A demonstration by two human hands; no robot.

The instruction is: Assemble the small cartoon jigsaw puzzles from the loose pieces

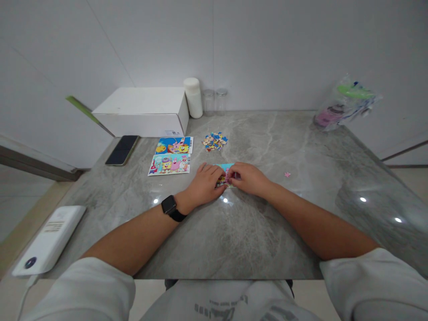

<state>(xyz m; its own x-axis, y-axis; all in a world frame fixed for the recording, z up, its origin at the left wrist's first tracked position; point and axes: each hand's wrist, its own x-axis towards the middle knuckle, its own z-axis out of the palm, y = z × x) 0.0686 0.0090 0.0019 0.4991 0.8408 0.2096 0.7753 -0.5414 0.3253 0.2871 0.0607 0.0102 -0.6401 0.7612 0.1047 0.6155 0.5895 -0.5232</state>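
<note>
A small, partly assembled jigsaw puzzle (pixel 226 166) lies on the table between my hands, its light-blue edge and pink middle showing. My left hand (pixel 207 183) rests on its left side, fingers spread over it and thumb along the near edge. From the right, my right hand (pixel 245 177) bends over the puzzle with thumb and forefinger pinched at a pink puzzle piece, largely covered by the fingers. Beyond them sits a heap of loose puzzle pieces (pixel 214 141). One pink piece (pixel 287 174) lies alone to the right. Two cartoon picture cards (pixel 170 164) lie at the left.
A black phone (pixel 122 150) lies left of the cards. Behind stand a white box (pixel 140 111), a white bottle (pixel 193 98) and two glass jars (pixel 215 103). A white power bank (pixel 50 240) with a cable is near left; a plastic-wrapped cup (pixel 341 104) stands far right.
</note>
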